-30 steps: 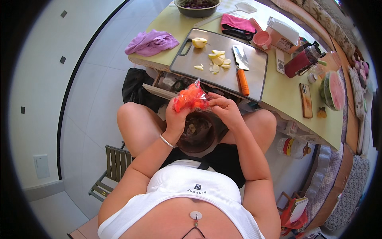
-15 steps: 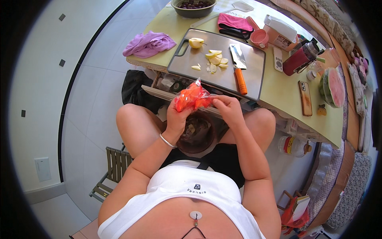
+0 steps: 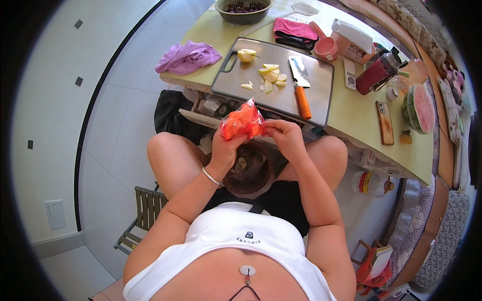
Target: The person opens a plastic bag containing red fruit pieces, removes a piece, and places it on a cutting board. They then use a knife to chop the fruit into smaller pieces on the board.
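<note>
A crinkled, see-through plastic packet with bright orange-red contents or print (image 3: 243, 122) is held over my lap. My left hand (image 3: 227, 147) is closed round its lower left side. With thumb and fingers pinched together, my right hand (image 3: 287, 136) grips its right edge. What exactly is inside cannot be made out. Beyond the packet lies a cutting board (image 3: 231, 83) with a steel face and dark rim. On it are cut pale-yellow fruit pieces (image 3: 271, 74), a larger fruit part (image 3: 246, 55) and a cleaver with an orange handle (image 3: 303, 102). Below my hands, between my knees, sits a dark round bin (image 3: 246, 183).
A drawer (image 3: 198, 119) stands pulled out under the table's near edge. On the table are a purple cloth (image 3: 188, 56), a basket of dark fruit (image 3: 244, 16), a pink cup (image 3: 326, 47), a thermos (image 3: 377, 74), a phone (image 3: 385, 123) and a cut watermelon (image 3: 420, 109).
Both hands keep hold of the packet, which stays in nearly the same place. The right fingers have shifted slightly left along its edge. The board and the things on it have not moved.
</note>
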Available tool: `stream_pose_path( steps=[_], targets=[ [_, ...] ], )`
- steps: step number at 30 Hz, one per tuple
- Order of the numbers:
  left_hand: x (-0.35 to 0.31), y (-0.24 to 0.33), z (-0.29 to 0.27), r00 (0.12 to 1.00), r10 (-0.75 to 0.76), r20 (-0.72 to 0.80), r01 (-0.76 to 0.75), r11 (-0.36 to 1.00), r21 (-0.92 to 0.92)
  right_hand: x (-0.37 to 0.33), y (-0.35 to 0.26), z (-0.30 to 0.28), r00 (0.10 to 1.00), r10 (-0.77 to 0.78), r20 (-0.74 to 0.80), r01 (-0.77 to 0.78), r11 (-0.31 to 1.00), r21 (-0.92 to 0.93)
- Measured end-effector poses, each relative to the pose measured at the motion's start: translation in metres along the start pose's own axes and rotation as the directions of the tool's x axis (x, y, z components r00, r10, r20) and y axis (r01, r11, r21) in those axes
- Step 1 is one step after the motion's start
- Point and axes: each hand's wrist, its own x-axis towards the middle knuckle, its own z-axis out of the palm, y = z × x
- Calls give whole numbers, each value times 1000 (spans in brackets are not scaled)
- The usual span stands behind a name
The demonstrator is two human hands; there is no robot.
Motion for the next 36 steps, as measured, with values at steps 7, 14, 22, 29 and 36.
stream_pose_path(
  steps=[7, 14, 22, 29, 36],
  targets=[
    [3, 8, 1, 997, -58, 45, 61, 996, -65, -5, -2, 5, 998, -60, -10, 60, 998, 22],
    [7, 27, 4, 990, -123, 69, 131, 984, -118, -6, -19, 1, 974, -214, -79, 180, 934, -309],
    [20, 28, -8, 985, -158, -73, 161, 986, 36, -7, -29, -4, 885, -442, -147, 385, 871, -303],
    [21, 25, -17, 991, -114, -70, 122, 986, 111, -10, -33, -14, 953, -298, -58, 276, 931, -239],
    [23, 27, -26, 993, -64, -100, 75, 991, 107, -5, -28, -25, 904, -388, -182, 378, 922, -85]
  ],
)
